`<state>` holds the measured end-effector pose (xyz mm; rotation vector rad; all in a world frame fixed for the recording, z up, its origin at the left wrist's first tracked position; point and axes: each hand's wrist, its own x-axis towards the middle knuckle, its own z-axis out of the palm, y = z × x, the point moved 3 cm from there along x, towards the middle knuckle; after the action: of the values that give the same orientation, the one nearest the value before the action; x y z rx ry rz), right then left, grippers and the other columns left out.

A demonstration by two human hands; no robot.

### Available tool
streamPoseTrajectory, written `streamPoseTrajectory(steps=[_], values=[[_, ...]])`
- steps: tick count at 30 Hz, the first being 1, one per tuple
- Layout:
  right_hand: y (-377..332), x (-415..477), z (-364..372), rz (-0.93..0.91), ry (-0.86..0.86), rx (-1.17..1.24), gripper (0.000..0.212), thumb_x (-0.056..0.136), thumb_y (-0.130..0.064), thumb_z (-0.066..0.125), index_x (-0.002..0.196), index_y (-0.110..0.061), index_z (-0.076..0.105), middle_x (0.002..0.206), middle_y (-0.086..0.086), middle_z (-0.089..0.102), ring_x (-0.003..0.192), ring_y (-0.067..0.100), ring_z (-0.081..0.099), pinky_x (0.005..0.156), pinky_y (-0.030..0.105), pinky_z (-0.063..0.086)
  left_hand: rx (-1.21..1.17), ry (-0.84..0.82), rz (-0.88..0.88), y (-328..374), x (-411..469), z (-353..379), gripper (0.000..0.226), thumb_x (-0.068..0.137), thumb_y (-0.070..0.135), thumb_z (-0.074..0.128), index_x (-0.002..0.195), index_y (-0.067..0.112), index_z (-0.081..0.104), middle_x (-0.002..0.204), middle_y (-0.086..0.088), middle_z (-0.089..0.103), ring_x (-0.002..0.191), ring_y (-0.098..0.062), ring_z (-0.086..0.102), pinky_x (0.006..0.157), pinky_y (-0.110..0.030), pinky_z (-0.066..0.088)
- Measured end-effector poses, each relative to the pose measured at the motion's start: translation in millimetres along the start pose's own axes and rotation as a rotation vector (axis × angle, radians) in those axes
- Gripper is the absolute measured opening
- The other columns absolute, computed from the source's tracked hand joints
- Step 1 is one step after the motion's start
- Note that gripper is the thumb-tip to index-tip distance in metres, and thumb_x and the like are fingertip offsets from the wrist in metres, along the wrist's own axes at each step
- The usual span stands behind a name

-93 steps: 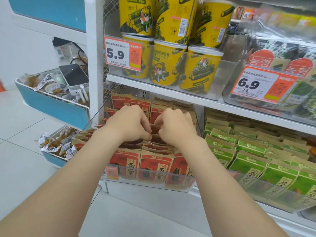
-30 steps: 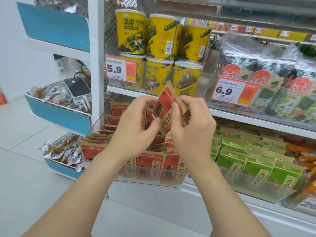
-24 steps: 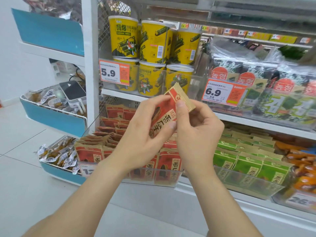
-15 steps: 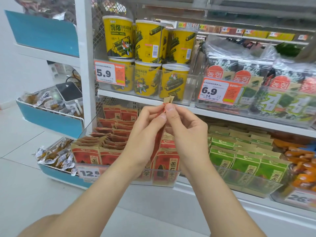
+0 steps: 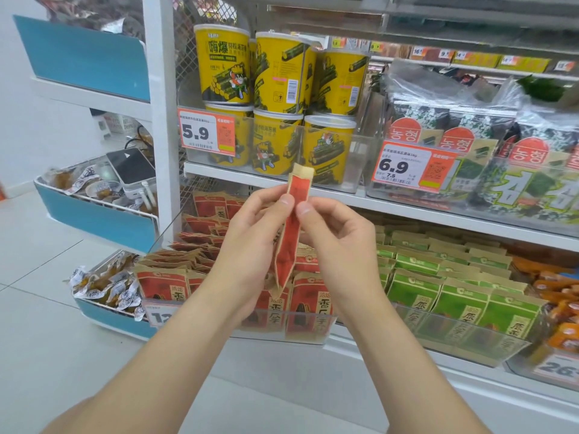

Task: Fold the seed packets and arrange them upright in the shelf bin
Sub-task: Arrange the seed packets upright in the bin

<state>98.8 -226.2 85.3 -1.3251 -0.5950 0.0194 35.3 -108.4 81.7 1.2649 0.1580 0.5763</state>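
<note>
Both hands are raised in front of the shelving, at frame centre. The left hand (image 5: 250, 245) and right hand (image 5: 341, 245) share one red packet (image 5: 289, 242), each pinching it near its top: left thumb (image 5: 286, 200) on one face, right thumb (image 5: 304, 208) on the other, remaining fingers curled behind. The packet stands nearly upright and shows as a narrow strip, with its kraft top edge at 12 o'clock and its lower tip hanging at 6 o'clock. Cannot tell whether it is folded lengthwise or just seen edge-on. It is held in the air above the clear bin (image 5: 313, 335), not in it. The bin sits on the lower shelf, at 6 o'clock of the hands. Its front row of red packets (image 5: 161, 285) stands upright; those further back, toward 10 o'clock, lie tilted and loose. Green packets (image 5: 460, 303) are in rows in the next bin, at 4 o'clock. Yellow tubs (image 5: 279, 73) are stacked on the shelf above at 12 o'clock, with a 5.9 tag (image 5: 205, 136) at 11 o'clock.
</note>
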Motion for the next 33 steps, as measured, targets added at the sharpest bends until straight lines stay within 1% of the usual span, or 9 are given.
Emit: streamPoseTrajectory(steps=[4, 7, 10, 14, 19, 23, 26, 28, 33], values=[[2, -8, 15, 0.084, -0.249, -0.171, 0.033, 0.094, -0.011, 0.079, 0.120, -0.030, 0.074, 0.112, -0.001, 0.078, 0.108, 0.016, 0.073, 0.089, 0.029, 0.061, -0.111, 0.109, 0.015, 6, 5, -14, 0.035, 0.109, 0.040, 0.060, 0.135, 0.019, 0.067, 0.113, -0.003, 0.073, 0.100, -0.019, 0.069, 0.095, -0.042, 0.055], [8, -11, 20, 0.185, -0.357, -0.205, 0.036, 0.095, -0.023, 0.081, 0.126, -0.038, 0.069, 0.121, -0.001, 0.074, 0.102, 0.014, 0.076, 0.091, 0.035, 0.063, -0.159, 0.152, 0.001, 9, 7, -27, 0.043, 0.107, 0.046, 0.059, 0.137, 0.016, 0.065, 0.104, -0.008, 0.064, 0.088, -0.021, 0.063, 0.082, -0.043, 0.056], [3, -9, 19, 0.165, -0.237, -0.127, 0.021, 0.097, -0.028, 0.080, 0.116, -0.025, 0.073, 0.110, 0.000, 0.080, 0.092, 0.018, 0.079, 0.092, 0.048, 0.064, -0.117, 0.058, -0.004, 15, 7, -32, 0.037, 0.108, 0.036, 0.061, 0.140, 0.017, 0.065, 0.091, -0.001, 0.069, 0.078, -0.017, 0.066, 0.068, -0.033, 0.054], [2, -5, 13, 0.074, -0.129, -0.142, 0.011, 0.100, -0.025, 0.075, 0.103, -0.015, 0.074, 0.101, -0.001, 0.081, 0.095, 0.017, 0.077, 0.093, 0.049, 0.064, 0.070, -0.092, -0.017, 18, 6, -37, 0.037, 0.101, 0.020, 0.073, 0.136, 0.030, 0.069, 0.125, -0.003, 0.077, 0.119, -0.021, 0.074, 0.091, -0.040, 0.063], [6, -4, 12, 0.082, -0.119, -0.133, 0.012, 0.103, -0.026, 0.071, 0.099, -0.018, 0.079, 0.099, -0.002, 0.082, 0.097, 0.017, 0.077, 0.097, 0.050, 0.062, 0.146, -0.157, 0.004, 22, 4, -46, 0.048, 0.094, 0.011, 0.079, 0.136, 0.034, 0.072, 0.136, -0.002, 0.071, 0.122, -0.021, 0.073, 0.093, -0.044, 0.065], [8, -4, 10, 0.133, -0.116, -0.081, 0.016, 0.103, -0.028, 0.071, 0.100, -0.014, 0.080, 0.095, 0.000, 0.082, 0.092, 0.013, 0.075, 0.096, 0.041, 0.062, 0.146, -0.236, 0.010, 21, 6, -48, 0.051, 0.096, 0.010, 0.078, 0.139, 0.034, 0.071, 0.139, 0.001, 0.071, 0.125, -0.022, 0.072, 0.095, -0.047, 0.064], [8, -2, 8, 0.153, -0.102, -0.026, 0.018, 0.102, -0.027, 0.072, 0.100, -0.010, 0.079, 0.091, -0.002, 0.080, 0.085, 0.006, 0.071, 0.082, 0.022, 0.057, 0.112, -0.280, -0.004, 21, 7, -48, 0.051, 0.096, 0.009, 0.075, 0.143, 0.031, 0.069, 0.141, -0.003, 0.070, 0.128, -0.025, 0.070, 0.096, -0.047, 0.063], [8, -2, 7, 0.152, -0.096, -0.011, 0.018, 0.101, -0.026, 0.073, 0.099, -0.009, 0.079, 0.093, -0.003, 0.081, 0.085, 0.005, 0.072, 0.079, 0.019, 0.055, 0.092, -0.300, -0.016, 19, 8, -47, 0.052, 0.097, 0.009, 0.074, 0.145, 0.029, 0.068, 0.142, -0.006, 0.070, 0.128, -0.027, 0.070, 0.096, -0.049, 0.063], [7, 0, 4, 0.171, -0.070, 0.047, 0.018, 0.101, -0.020, 0.072, 0.100, -0.004, 0.078, 0.101, 0.009, 0.082, 0.100, 0.022, 0.078, 0.102, 0.042, 0.060, 0.075, -0.282, -0.024, 15, 11, -49, 0.056, 0.090, 0.009, 0.078, 0.142, 0.029, 0.070, 0.141, -0.007, 0.070, 0.137, -0.027, 0.063, 0.095, -0.049, 0.064]])
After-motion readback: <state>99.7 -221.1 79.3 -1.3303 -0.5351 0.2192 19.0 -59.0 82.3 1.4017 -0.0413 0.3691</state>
